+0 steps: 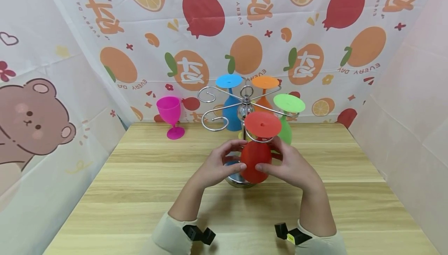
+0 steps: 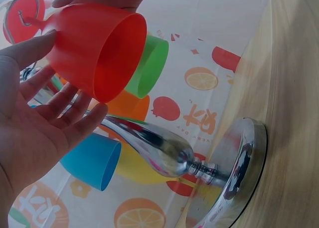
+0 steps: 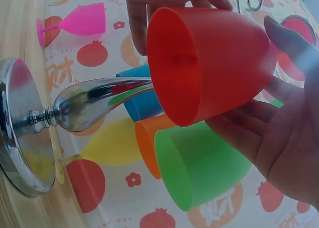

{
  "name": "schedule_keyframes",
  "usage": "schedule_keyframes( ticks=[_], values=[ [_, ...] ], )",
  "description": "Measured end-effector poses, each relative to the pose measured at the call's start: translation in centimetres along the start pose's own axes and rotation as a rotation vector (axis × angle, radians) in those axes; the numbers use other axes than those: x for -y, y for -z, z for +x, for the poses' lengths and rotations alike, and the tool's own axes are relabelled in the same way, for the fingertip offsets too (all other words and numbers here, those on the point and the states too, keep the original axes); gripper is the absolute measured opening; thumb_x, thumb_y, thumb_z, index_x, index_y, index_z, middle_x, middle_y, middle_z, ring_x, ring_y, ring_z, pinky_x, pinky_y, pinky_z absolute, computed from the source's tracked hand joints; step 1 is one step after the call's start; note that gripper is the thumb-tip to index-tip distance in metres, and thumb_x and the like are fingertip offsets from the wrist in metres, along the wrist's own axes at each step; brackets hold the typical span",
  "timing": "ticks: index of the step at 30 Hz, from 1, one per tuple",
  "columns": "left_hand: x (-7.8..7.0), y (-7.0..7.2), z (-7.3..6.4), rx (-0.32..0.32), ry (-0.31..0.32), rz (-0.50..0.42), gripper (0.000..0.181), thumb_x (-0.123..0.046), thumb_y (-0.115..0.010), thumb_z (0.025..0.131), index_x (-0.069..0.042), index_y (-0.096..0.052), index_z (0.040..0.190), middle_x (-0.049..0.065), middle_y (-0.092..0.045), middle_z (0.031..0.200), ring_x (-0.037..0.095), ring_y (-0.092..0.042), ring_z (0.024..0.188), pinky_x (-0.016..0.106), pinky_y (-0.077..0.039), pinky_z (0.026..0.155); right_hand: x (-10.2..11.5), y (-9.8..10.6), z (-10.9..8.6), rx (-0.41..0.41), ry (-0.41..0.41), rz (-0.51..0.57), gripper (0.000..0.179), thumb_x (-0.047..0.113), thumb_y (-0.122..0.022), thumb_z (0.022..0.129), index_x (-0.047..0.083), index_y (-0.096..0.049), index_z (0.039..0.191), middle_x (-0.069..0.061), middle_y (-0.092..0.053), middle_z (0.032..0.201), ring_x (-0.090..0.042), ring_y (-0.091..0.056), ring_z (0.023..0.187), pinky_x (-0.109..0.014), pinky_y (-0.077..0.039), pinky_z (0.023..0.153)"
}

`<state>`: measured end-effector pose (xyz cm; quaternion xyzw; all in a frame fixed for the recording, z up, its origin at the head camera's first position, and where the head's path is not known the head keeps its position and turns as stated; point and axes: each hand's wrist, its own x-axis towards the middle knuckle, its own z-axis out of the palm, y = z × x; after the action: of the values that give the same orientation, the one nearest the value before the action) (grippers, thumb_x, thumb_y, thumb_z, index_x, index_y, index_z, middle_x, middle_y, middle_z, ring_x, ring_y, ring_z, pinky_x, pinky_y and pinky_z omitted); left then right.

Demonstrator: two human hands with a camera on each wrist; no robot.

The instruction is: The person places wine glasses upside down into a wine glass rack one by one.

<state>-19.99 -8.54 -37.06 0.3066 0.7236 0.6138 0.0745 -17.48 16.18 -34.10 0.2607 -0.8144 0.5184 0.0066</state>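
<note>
A red plastic goblet (image 1: 256, 161) hangs upside down at the front of a chrome stemware rack (image 1: 246, 99), its round foot resting over a curled wire hook. My left hand (image 1: 220, 165) holds the bowl from the left, thumb in front and fingers behind. From the other side my right hand (image 1: 292, 165) holds the same bowl, its thumb (image 1: 267, 168) also on the front. In the right wrist view the bowl's open mouth faces down toward the rack's round base (image 3: 25, 133).
Blue (image 1: 231, 113), orange (image 1: 265, 101) and green (image 1: 285, 128) goblets hang upside down on other hooks. Two left hooks (image 1: 214, 121) carry nothing. A pink goblet (image 1: 169, 111) stands upright at the back left. Behind the rack stands a yellow goblet (image 3: 112, 143). Printed cloth hangs behind the wooden table (image 1: 147, 192).
</note>
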Motion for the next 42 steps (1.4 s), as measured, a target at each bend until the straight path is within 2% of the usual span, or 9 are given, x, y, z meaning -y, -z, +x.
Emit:
schedule_keyframes(
  ticks=[8, 15, 19, 22, 25, 28, 32, 36, 42],
  values=[
    [0.1, 0.3, 0.0, -0.031, -0.005, 0.011, 0.055, -0.016, -0.073, 0.089, -0.018, -0.051, 0.139, 0.003, -0.057, 0.134, 0.025, -0.052, 0.125, 0.042, -0.053, 0.097, 0.1, -0.1, 0.0, -0.008, 0.004, -0.005, 0.066, 0.022, -0.080, 0.083, 0.024, -0.046, 0.140, 0.001, -0.057, 0.134, -0.023, -0.055, 0.124, -0.037, -0.055, 0.095],
    [1.4, 0.7, 1.1, -0.253, 0.030, 0.080, 0.037, -0.022, -0.063, 0.097, -0.011, -0.057, 0.132, 0.012, -0.061, 0.129, 0.024, -0.057, 0.119, 0.040, -0.053, 0.097, 0.1, 0.1, 0.1, -0.015, 0.002, -0.008, 0.065, 0.022, -0.080, 0.083, 0.025, -0.047, 0.140, 0.000, -0.057, 0.134, -0.024, -0.055, 0.124, -0.037, -0.055, 0.093],
    [3.0, 0.6, 2.1, -0.311, 0.051, 0.104, 0.037, -0.025, -0.062, 0.098, -0.011, -0.057, 0.132, 0.012, -0.062, 0.128, 0.025, -0.058, 0.118, 0.042, -0.054, 0.096, 0.1, 0.2, 0.0, -0.010, -0.002, 0.004, 0.066, 0.021, -0.080, 0.083, 0.024, -0.046, 0.140, -0.001, -0.056, 0.135, -0.025, -0.054, 0.124, -0.038, -0.056, 0.093],
    [4.2, 0.2, 2.8, -0.295, 0.064, 0.096, 0.039, -0.031, -0.060, 0.099, -0.013, -0.057, 0.133, 0.009, -0.062, 0.129, 0.024, -0.057, 0.120, 0.044, -0.053, 0.098, 0.0, 0.2, 0.0, -0.002, -0.009, 0.007, 0.066, 0.022, -0.079, 0.084, 0.023, -0.046, 0.141, 0.000, -0.056, 0.135, -0.024, -0.055, 0.124, -0.038, -0.055, 0.093],
    [4.5, -0.1, 3.5, -0.236, 0.059, 0.046, 0.040, -0.029, -0.054, 0.102, -0.010, -0.055, 0.137, 0.011, -0.060, 0.134, 0.026, -0.056, 0.121, 0.044, -0.050, 0.101, 0.0, 0.2, -0.1, 0.004, -0.009, 0.002, 0.066, 0.023, -0.079, 0.084, 0.024, -0.046, 0.141, 0.000, -0.057, 0.134, -0.024, -0.056, 0.123, -0.036, -0.055, 0.094],
    [5.0, -0.4, 4.4, -0.164, 0.030, -0.031, 0.040, -0.025, -0.049, 0.104, -0.005, -0.053, 0.139, 0.014, -0.060, 0.133, 0.024, -0.058, 0.112, 0.037, -0.052, 0.096, 0.1, 0.2, -0.1, 0.010, -0.002, 0.000, 0.067, 0.023, -0.080, 0.083, 0.024, -0.046, 0.141, 0.000, -0.057, 0.134, -0.023, -0.056, 0.123, -0.035, -0.055, 0.094],
    [6.2, -0.7, 5.4, -0.111, 0.018, -0.096, 0.039, -0.029, -0.041, 0.107, -0.001, -0.058, 0.127, 0.010, -0.064, 0.105, 0.015, -0.056, 0.088, 0.026, -0.049, 0.076, 0.1, 0.3, -0.2, 0.014, 0.017, -0.001, 0.068, 0.023, -0.079, 0.084, 0.024, -0.045, 0.143, 0.000, -0.057, 0.135, -0.023, -0.057, 0.122, -0.034, -0.055, 0.094],
    [6.8, -1.0, 6.1, -0.108, 0.053, -0.143, 0.051, -0.042, -0.038, 0.106, 0.002, -0.061, 0.110, 0.002, -0.057, 0.086, 0.013, -0.053, 0.079, 0.024, -0.046, 0.070, 0.1, 0.2, -0.2, 0.009, 0.027, -0.005, 0.068, 0.023, -0.079, 0.084, 0.025, -0.044, 0.143, 0.002, -0.057, 0.135, -0.021, -0.057, 0.122, -0.034, -0.054, 0.095],
    [7.2, -1.4, 6.7, -0.101, 0.076, -0.229, 0.057, -0.050, -0.039, 0.103, 0.001, -0.062, 0.112, 0.001, -0.064, 0.089, 0.014, -0.058, 0.080, 0.023, -0.051, 0.070, 0.2, 0.3, -0.2, -0.031, 0.049, -0.026, 0.066, 0.023, -0.077, 0.085, 0.024, -0.046, 0.143, 0.001, -0.058, 0.135, -0.022, -0.057, 0.123, -0.037, -0.054, 0.095]
  ],
)
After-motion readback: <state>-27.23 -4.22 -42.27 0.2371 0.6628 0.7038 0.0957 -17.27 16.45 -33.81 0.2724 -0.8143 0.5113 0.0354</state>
